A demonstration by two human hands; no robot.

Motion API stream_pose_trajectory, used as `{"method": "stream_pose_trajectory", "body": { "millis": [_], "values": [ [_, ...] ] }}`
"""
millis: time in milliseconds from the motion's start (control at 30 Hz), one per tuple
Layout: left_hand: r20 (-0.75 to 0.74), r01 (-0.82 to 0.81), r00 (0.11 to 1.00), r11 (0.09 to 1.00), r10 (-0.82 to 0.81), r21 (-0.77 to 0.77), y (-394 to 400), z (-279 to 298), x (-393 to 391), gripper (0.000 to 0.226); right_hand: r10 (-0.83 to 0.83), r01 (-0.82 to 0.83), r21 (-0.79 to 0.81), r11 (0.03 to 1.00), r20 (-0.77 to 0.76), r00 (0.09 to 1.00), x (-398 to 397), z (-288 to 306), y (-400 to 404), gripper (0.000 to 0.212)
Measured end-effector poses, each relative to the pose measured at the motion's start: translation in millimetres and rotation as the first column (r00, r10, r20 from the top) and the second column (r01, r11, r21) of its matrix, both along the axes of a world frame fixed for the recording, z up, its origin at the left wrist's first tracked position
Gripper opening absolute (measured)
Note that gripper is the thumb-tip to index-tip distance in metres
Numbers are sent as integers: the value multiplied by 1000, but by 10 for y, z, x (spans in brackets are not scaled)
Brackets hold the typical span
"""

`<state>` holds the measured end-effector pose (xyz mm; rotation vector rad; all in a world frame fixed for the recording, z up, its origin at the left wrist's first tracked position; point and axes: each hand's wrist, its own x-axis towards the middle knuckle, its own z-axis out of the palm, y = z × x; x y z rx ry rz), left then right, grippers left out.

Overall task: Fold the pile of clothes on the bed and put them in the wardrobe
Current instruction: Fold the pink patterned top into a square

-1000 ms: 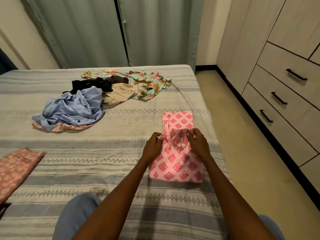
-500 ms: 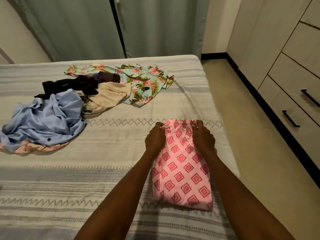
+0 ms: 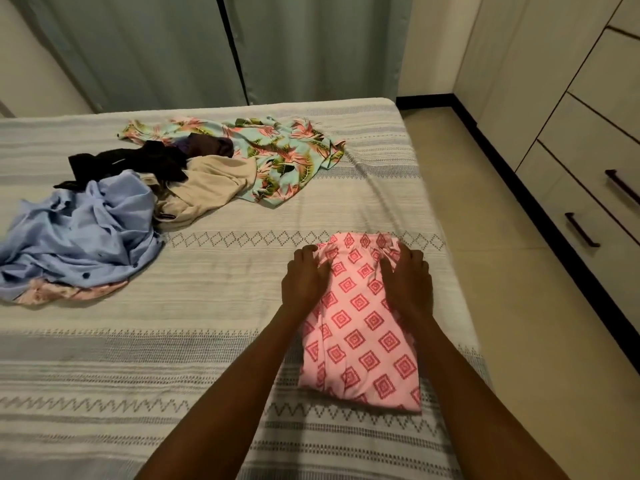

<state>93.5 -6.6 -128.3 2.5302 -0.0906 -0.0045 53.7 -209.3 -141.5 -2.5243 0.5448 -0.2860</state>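
- Bedroom shot from above: grey-green curtains hang along the back wall, and beige floor tiles run down the right side next to the bed.
- Biggest thing in view is the bed, covered in a striped grey and white spread with zigzag and diamond bands woven across it.
- Over on the right edge is the wardrobe, light panels, drawers with dark bar handles, black strip at the base.
- Unfolded pile sits at the far left of the bed, well apart from the hands: a crumpled light blue shirt closest to the camera with a bit of pink fabric peeking out under it, a beige garment beside that, a black garment behind, and a tropical print piece spread out flat at the back.
- Folded pink garment with red diamond squares lies near the right edge of the bed, a neat rectangle running away from the camera.
- Left hand is on its far left corner, fingers mostly flat and pressing down on the cloth, not curled round it.
- Right hand does the same on the far right corner, palm down, fingers spread flat on the fabric.
- So the garment sits under and between both hands, most of it stretching back toward the person between the two forearms.
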Motion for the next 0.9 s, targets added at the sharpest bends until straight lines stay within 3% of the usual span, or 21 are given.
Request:
{"method": "stream_pose_trajectory", "body": {
  "millis": [167,267,367,533,667,800,900],
  "values": [
    [-24,-13,1000,979,9,-201,268,101,-698,43,-5,-4,242,970,38,999,-711,-56,97,60],
    [-7,-35,999,957,34,-289,458,137,-1204,30,15,-36,298,954,72,997,-1247,-90,147,54],
    [-31,-52,999,931,44,-362,626,131,-1714,37,55,-103,339,935,149,987,-1784,-111,265,51],
    [-114,-56,993,932,16,-359,768,-50,-2145,37,102,-134,245,960,142,985,-2415,-121,491,52],
    [-132,-77,991,914,26,-398,757,-61,-2230,27,174,-173,-23,985,54,983,-2505,-187,503,47],
    [-212,-102,977,805,-30,-585,670,82,-2210,19,180,-168,-204,964,38,983,-2489,-70,578,34],
    [-342,-195,936,692,-79,-695,658,158,-2162,18,168,-156,-259,953,27,985,-2463,-93,553,37]
  ]
}}
